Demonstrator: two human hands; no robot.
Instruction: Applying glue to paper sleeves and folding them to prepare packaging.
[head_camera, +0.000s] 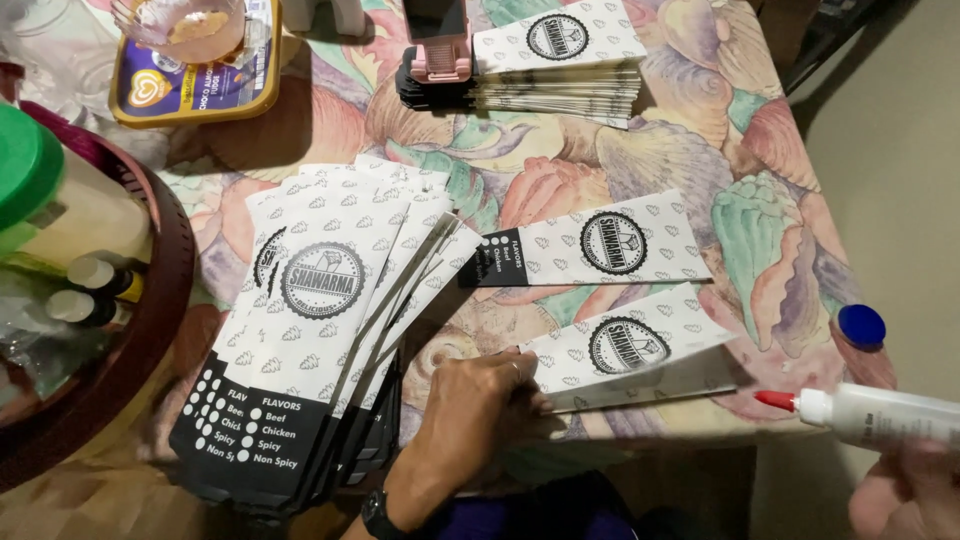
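Single head view, steeply down, close over table (700, 90).

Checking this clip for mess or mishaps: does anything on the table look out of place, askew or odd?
Little stands out. The blue cap lies loose near the table edge, off the glue bottle in the right hand. The fanned paper sleeves overhang the near edge. The left hand presses one sleeve flat. No spill visible.

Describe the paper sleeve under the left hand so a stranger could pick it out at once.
On the floral table, find its near edge. The paper sleeve lies there under the left hand, nearest the glue bottle; unlike the flat sleeve beyond, its flap is open.
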